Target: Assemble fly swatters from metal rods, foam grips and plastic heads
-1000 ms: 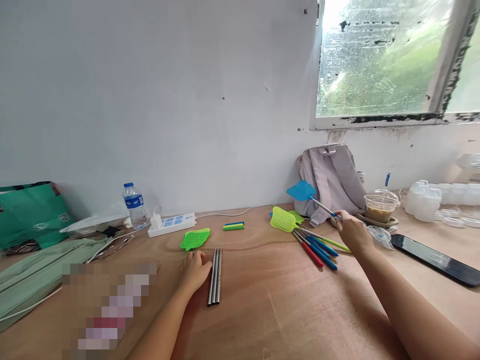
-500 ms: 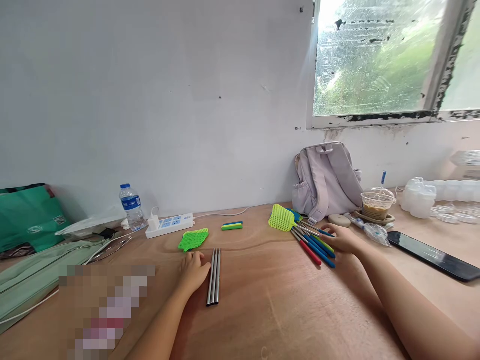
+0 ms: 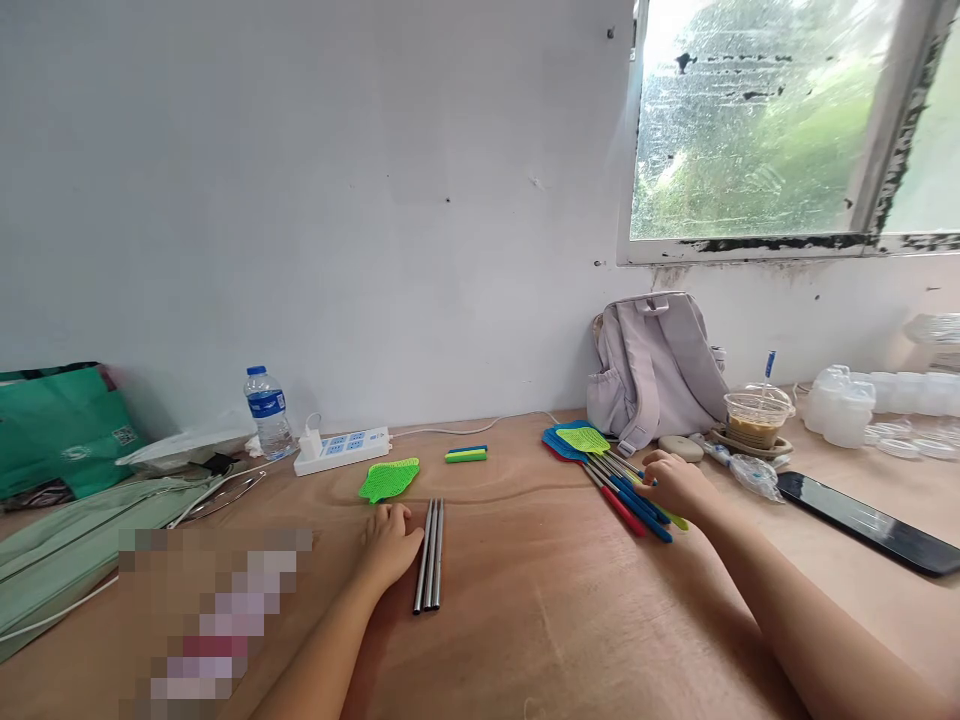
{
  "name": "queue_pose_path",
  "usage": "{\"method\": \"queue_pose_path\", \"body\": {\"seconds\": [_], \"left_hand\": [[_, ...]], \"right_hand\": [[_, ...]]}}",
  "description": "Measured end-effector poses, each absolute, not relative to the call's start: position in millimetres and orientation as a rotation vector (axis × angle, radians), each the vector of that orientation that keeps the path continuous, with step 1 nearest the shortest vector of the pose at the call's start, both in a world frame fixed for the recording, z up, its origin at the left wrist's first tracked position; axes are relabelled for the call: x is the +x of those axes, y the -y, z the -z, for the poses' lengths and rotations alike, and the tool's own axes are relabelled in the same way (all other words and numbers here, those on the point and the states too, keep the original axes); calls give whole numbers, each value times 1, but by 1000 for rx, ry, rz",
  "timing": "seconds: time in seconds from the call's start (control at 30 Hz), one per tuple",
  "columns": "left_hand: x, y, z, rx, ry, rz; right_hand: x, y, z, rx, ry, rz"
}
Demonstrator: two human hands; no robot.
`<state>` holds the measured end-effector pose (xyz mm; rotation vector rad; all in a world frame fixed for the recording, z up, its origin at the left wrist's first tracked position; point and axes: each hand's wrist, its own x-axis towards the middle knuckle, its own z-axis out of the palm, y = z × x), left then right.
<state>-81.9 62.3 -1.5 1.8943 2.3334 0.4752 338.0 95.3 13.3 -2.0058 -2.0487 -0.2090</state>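
Note:
My left hand (image 3: 391, 545) rests on the table with loosely bent fingers and the thumb apart, holding nothing. Just right of it lie three metal tubes (image 3: 429, 555), side by side. Beyond its fingertips is a loose green mesh swatter head (image 3: 388, 480). At the right, my right hand (image 3: 675, 485) is closed at the handle end of a pile of fly swatters, its fingers around a fly swatter handle and partly hiding it. A yellow-green swatter head (image 3: 583, 440) lies over a blue swatter head (image 3: 561, 438). Red (image 3: 622, 510) and blue handles (image 3: 651, 522) point toward me.
Blue and green grips (image 3: 466, 454) lie mid-table. A power strip (image 3: 341, 452), water bottle (image 3: 268, 412) and green bag (image 3: 64, 430) stand left. A backpack (image 3: 656, 370) leans on the wall. Right are a drink cup (image 3: 756, 418), black phone (image 3: 870, 522) and white plastic bottles (image 3: 840, 405).
The yellow-green swatter head has come down flat over the pile, and the blue head beneath shows more. My right hand has shifted slightly over the handles. My left hand stays put.

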Motion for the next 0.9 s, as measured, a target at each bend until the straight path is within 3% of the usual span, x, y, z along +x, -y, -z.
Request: {"method": "queue_pose_path", "body": {"seconds": [0.37, 0.5, 0.67, 0.9], "left_hand": [[-83, -66, 3, 1820, -2346, -563], [-81, -65, 4, 1810, -2360, -600], [-76, -60, -1, 1821, -2318, -650], [-77, -61, 0, 1815, -2161, -683]], "right_hand": [[286, -97, -7, -2163, 1933, 442], [267, -90, -12, -1937, 2022, 510], [194, -75, -1, -1395, 2345, 210], [107, -115, 17, -1284, 2340, -3]]}}
